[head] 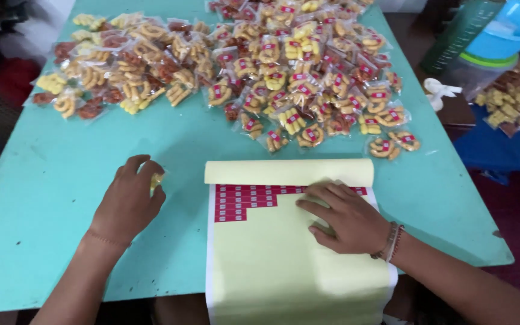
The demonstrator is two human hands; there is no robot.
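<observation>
Turquoise table point(61, 180), snack packet point(156, 179) under left hand point(129, 203)

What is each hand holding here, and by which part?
The left hand covers a small snack packet on the table, fingers curled over its top. The right hand holds nothing; it lies flat on the yellow sticker sheet, its fingers at the red stickers.
</observation>
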